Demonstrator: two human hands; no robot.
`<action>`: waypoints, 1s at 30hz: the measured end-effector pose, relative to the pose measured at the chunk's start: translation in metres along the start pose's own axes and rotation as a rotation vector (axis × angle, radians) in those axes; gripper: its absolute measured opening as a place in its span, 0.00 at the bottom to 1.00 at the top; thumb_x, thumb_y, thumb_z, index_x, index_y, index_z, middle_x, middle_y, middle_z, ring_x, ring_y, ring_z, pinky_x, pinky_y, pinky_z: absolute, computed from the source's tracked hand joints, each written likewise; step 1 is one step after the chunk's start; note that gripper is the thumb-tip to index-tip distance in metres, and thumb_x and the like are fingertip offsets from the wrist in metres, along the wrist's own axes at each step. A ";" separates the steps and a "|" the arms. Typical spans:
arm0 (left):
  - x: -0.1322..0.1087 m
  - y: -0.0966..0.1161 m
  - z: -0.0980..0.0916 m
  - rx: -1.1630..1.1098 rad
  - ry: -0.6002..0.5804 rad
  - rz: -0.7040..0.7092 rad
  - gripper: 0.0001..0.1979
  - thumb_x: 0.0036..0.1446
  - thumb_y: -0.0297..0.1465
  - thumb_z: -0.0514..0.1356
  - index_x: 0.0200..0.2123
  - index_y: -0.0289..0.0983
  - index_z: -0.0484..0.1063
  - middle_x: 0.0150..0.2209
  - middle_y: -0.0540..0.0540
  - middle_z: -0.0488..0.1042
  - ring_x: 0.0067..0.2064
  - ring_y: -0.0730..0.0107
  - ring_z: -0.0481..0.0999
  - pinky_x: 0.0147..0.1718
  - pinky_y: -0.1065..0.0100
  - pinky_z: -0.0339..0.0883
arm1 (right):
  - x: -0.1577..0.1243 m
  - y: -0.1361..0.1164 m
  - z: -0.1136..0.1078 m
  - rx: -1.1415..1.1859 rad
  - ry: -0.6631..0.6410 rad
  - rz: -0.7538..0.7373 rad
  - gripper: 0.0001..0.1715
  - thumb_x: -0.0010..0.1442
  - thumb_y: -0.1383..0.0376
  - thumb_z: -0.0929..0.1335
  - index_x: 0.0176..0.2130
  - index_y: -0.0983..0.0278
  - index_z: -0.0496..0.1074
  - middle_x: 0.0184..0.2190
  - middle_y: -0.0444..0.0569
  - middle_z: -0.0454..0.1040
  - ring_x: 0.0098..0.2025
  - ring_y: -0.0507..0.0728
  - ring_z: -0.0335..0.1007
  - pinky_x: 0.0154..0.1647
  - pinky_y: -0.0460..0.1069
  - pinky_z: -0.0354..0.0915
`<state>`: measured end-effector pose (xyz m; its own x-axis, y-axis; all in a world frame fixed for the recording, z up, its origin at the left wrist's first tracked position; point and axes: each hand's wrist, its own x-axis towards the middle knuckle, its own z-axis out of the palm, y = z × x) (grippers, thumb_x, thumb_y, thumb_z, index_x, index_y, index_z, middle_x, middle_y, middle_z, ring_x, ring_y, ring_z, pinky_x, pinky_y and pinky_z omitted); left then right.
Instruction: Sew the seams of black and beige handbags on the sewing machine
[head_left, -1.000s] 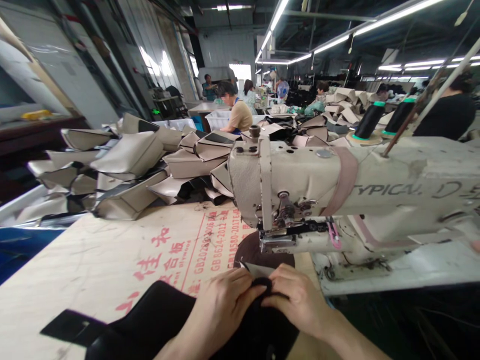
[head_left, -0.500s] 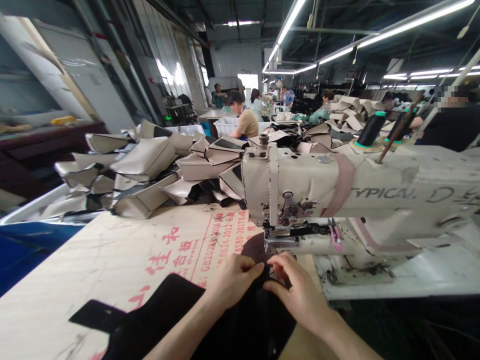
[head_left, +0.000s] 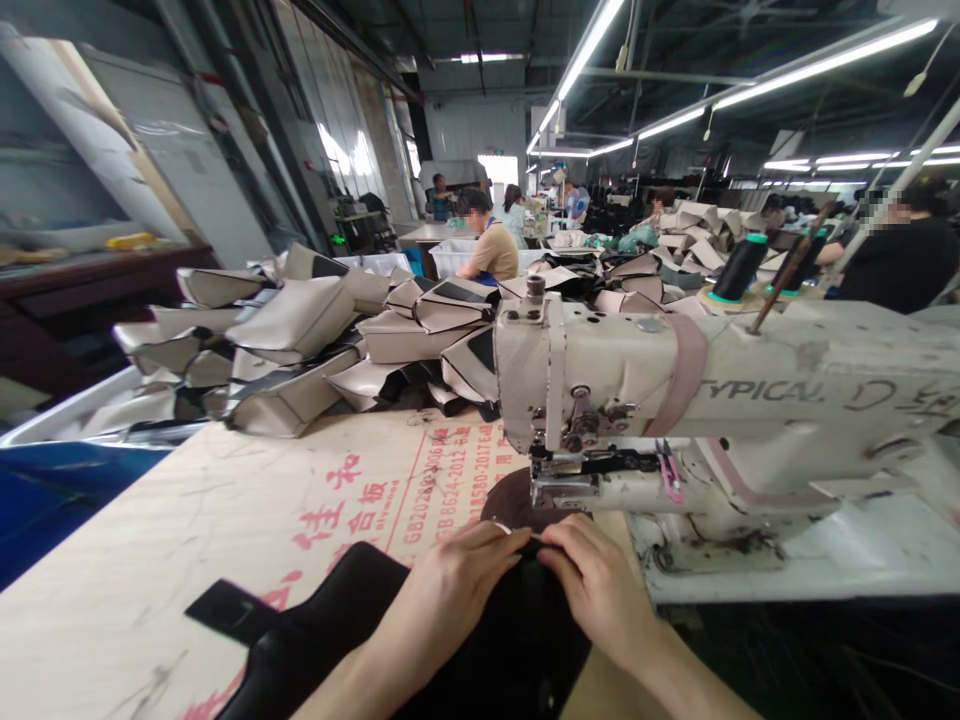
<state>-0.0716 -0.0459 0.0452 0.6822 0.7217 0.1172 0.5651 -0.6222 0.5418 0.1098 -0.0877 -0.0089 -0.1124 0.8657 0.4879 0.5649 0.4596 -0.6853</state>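
Two bare hands worked at the near edge of a plywood table [head_left: 150, 540] printed with red characters. The left hand [head_left: 446, 605] and the right hand [head_left: 592, 590] were both closed in a pinching grip on the upper edge of a soft black piece of material [head_left: 487, 650], their fingers curled over it and almost meeting at the middle. The black piece lay toward the near side, partly on the table and running off the near edge of the view, with a flat black tab [head_left: 232, 612] sticking out on its left.

Just beyond the hands, a round dark brown piece [head_left: 525, 500] lay under the foot of a cream sewing machine [head_left: 637, 390], which filled the right side of the view. Two black thread spools [head_left: 739, 268] stood behind it.

On the far left of the table rose a heap of beige and black bag parts [head_left: 292, 325]. Farther off, a co-worker in a tan shirt [head_left: 491, 250] sat among more stacks, and another person in black [head_left: 900, 270] sat at far right.
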 end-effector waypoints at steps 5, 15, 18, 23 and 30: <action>-0.005 -0.007 0.016 0.177 0.012 0.070 0.20 0.59 0.22 0.47 0.52 0.41 0.63 0.42 0.46 0.70 0.43 0.67 0.68 0.44 0.65 0.67 | 0.005 0.003 -0.001 0.011 -0.008 0.002 0.05 0.63 0.67 0.62 0.37 0.62 0.67 0.33 0.45 0.69 0.37 0.52 0.65 0.38 0.46 0.61; 0.009 -0.001 0.006 0.198 -0.022 0.030 0.13 0.60 0.24 0.46 0.39 0.37 0.69 0.34 0.45 0.70 0.37 0.67 0.68 0.37 0.67 0.65 | 0.017 0.010 -0.007 -0.057 -0.209 -0.022 0.08 0.64 0.67 0.60 0.39 0.63 0.67 0.34 0.46 0.68 0.38 0.53 0.64 0.39 0.47 0.61; 0.013 -0.003 -0.005 0.135 -0.059 -0.073 0.13 0.61 0.29 0.47 0.35 0.37 0.72 0.33 0.46 0.71 0.36 0.69 0.70 0.36 0.69 0.65 | 0.018 0.012 -0.005 -0.074 -0.178 -0.033 0.09 0.64 0.67 0.60 0.36 0.63 0.67 0.32 0.45 0.68 0.36 0.52 0.64 0.36 0.47 0.60; 0.010 -0.022 -0.024 0.065 -0.167 -0.052 0.15 0.59 0.34 0.52 0.48 0.44 0.69 0.47 0.48 0.73 0.48 0.65 0.71 0.48 0.64 0.63 | 0.020 0.016 -0.003 -0.028 -0.090 0.001 0.10 0.64 0.64 0.60 0.34 0.63 0.68 0.30 0.45 0.69 0.33 0.51 0.65 0.33 0.46 0.59; 0.012 -0.053 -0.008 -0.302 -0.259 -0.186 0.21 0.62 0.41 0.44 0.49 0.41 0.68 0.48 0.48 0.72 0.50 0.64 0.68 0.50 0.64 0.60 | 0.031 0.012 -0.005 0.092 -0.121 0.112 0.09 0.63 0.66 0.61 0.33 0.63 0.68 0.30 0.43 0.70 0.33 0.51 0.65 0.35 0.44 0.57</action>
<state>-0.0968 -0.0015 0.0243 0.6974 0.6892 -0.1967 0.5543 -0.3447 0.7576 0.1172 -0.0561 0.0003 -0.1537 0.9273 0.3413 0.5025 0.3708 -0.7810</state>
